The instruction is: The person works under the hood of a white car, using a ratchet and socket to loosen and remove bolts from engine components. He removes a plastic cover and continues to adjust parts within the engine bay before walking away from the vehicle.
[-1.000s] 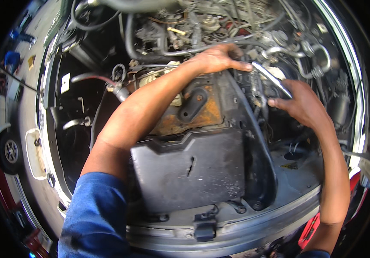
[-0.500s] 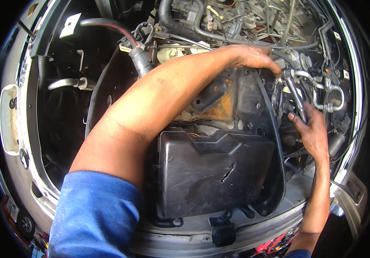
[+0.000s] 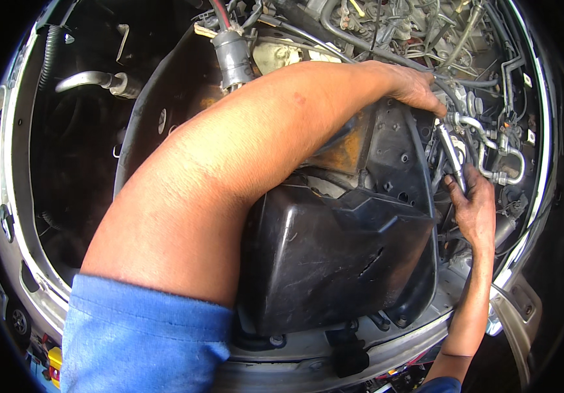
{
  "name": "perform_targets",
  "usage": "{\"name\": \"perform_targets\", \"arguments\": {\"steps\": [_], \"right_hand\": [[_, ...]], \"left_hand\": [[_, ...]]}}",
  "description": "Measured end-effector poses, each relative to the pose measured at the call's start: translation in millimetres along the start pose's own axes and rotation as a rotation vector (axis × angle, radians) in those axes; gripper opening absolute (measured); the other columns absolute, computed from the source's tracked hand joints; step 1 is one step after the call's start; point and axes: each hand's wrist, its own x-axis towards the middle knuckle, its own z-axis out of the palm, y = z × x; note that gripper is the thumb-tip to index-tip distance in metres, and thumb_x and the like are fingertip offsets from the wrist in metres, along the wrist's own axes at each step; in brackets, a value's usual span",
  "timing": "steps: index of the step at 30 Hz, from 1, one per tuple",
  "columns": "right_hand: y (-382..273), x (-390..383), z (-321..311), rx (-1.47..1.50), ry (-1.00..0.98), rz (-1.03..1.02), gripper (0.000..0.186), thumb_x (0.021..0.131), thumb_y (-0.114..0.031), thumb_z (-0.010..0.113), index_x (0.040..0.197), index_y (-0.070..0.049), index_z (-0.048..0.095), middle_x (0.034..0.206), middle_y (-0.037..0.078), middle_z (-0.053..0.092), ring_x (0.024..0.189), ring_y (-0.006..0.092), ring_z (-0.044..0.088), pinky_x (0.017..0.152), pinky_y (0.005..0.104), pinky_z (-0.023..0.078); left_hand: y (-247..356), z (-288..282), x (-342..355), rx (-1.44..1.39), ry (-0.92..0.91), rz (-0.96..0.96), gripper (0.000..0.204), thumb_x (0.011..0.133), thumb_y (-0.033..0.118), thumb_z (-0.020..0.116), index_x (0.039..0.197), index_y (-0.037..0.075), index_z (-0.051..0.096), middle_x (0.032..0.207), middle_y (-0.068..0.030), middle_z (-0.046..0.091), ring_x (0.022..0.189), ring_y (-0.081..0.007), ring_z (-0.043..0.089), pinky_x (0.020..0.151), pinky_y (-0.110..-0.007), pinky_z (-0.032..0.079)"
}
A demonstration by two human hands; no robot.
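I am leaning into an open engine bay. My left arm, in a blue sleeve, crosses over to the right. My left hand (image 3: 414, 88) curls its fingers onto the top end of a slim silver metal bar (image 3: 451, 152); tool or pipe, I cannot tell. My right hand (image 3: 473, 208) comes up from the lower right and grips the bar's lower end, thumb against it. The bar stands steeply between a black perforated panel (image 3: 396, 154) and bent aluminium pipes (image 3: 495, 147). Under my left forearm sits a large black plastic housing (image 3: 334, 255).
A rusty orange bracket (image 3: 347, 141) shows behind the housing. A grey cylinder with a red hose (image 3: 233, 56) stands at the top. Hoses and wires crowd the upper right. A metal tube (image 3: 92, 80) lies in the dark left cavity. The front rail (image 3: 275, 357) runs below.
The view has moved closer and lower into the bay. My right hand went from open beside the bar to gripping its lower end. My left hand stays at its top end.
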Motion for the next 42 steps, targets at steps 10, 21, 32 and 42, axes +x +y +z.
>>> {"name": "perform_targets", "arguments": {"steps": [10,21,32,42], "right_hand": [[-5.2,-3.5,-4.1,-0.076,-0.032,0.07,0.023,0.091,-0.015,0.071,0.089,0.003,0.057,0.061,0.011,0.045,0.058,0.0181,0.04,0.057,0.038,0.037],[2.9,-4.5,15.0,0.176,0.065,0.125,0.022,0.097,-0.018,0.069,0.099,0.002,0.062,0.066,0.002,0.048,0.064,0.0116,0.039,0.058,0.032,0.036],[11.9,-1.0,-9.6,-0.049,-0.174,0.044,0.032,0.095,-0.021,0.068,0.114,0.004,0.064,0.086,0.025,0.066,0.078,0.0407,0.061,0.079,0.0457,0.048],[37.2,-9.8,-20.4,0.114,-0.011,-0.02,0.025,0.092,-0.019,0.07,0.096,0.005,0.065,0.09,0.028,0.068,0.09,0.0474,0.066,0.082,0.0532,0.05]], "left_hand": [[-3.0,-12.6,-3.4,-0.161,-0.102,0.071,0.105,0.066,0.062,0.074,0.143,-0.005,0.051,0.142,-0.0247,0.055,0.129,-0.0356,0.055,0.105,-0.044,0.044],[-9.7,-5.1,13.9,-0.137,-0.127,0.074,0.077,0.076,0.056,0.07,0.126,-0.002,0.068,0.128,-0.0179,0.067,0.115,-0.0298,0.064,0.097,-0.044,0.048],[-9.6,-3.4,12.9,0.035,0.006,0.159,0.097,0.072,0.077,0.072,0.129,-0.001,0.066,0.131,-0.0222,0.064,0.123,-0.0355,0.061,0.101,-0.047,0.048],[8.1,-3.3,-3.1,-0.081,0.076,0.168,0.046,0.088,0.046,0.075,0.107,0.005,0.071,0.099,-0.0061,0.067,0.097,-0.0175,0.059,0.092,-0.033,0.044]]}}
